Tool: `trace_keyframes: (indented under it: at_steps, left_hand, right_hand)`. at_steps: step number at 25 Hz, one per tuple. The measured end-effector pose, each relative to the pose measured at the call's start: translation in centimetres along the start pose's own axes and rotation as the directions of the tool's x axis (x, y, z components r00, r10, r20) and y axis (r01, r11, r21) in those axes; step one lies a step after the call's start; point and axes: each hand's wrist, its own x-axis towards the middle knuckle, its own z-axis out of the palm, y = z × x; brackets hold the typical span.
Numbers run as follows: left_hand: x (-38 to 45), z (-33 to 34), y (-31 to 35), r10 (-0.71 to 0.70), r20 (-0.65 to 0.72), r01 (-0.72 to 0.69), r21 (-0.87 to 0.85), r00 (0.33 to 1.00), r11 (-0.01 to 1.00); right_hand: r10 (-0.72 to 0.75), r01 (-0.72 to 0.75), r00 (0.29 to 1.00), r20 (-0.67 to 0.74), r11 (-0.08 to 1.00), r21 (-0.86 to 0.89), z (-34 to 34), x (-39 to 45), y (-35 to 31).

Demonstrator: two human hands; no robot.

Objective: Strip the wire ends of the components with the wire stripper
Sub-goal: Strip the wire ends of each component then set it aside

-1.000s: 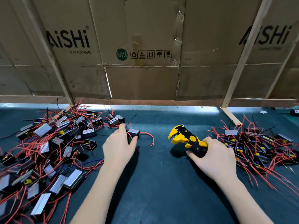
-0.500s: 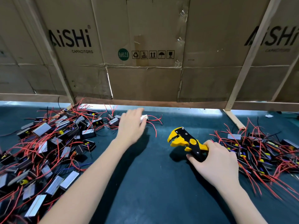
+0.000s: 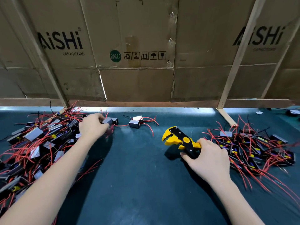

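Head view: my left hand (image 3: 93, 127) pinches a small grey box component with red wire leads (image 3: 107, 120); my right hand (image 3: 207, 155) grips the yellow-and-black wire stripper (image 3: 179, 140). Large tangled pile on the left counter (image 3: 138, 176) looks unstripped, so plenty remains.

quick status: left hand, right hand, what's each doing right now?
Left hand: fingers curled on a grey component at the edge of the left pile.
Right hand: gripping the wire stripper by its handles.

The left hand (image 3: 93, 126) reached forward with its arm stretched out, fingers curled down in a grasp. The right hand (image 3: 209, 157) rested lower and nearer, fingers wrapped closed, wrist angled inward.
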Motion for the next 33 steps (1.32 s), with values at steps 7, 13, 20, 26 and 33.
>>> trace_keyframes:
  at_steps: [7,13,20,26,33]
  left_hand:
    - [-4.1,-6.7,4.6,0.156,-0.418,-0.376,-0.518,0.895,0.768]
    - [-10.6,-3.0,7.1,0.750,0.114,-0.530,-0.639,0.652,0.558]
    - [-11.9,0.4,4.7,0.585,0.352,-0.338,-0.558,0.731,0.758]
    - [-12.0,0.3,4.9,0.516,0.322,-0.143,-0.726,0.794,0.673]
    - [-10.9,-0.9,3.9,0.382,0.264,0.065,-0.885,0.886,0.461]
  right_hand:
    - [0.056,-0.057,0.998,0.013,0.995,0.080,-0.4,0.3,0.3]
    - [0.166,-0.148,0.986,-0.022,0.924,0.354,-0.9,0.1,0.3]
    - [0.224,-0.167,0.972,-0.076,0.877,0.452,-1.2,0.2,0.5]
    - [0.217,-0.158,0.973,-0.078,0.874,0.459,-1.2,0.1,0.4]
    - [0.217,-0.155,0.973,-0.084,0.872,0.465,-1.3,0.1,0.5]
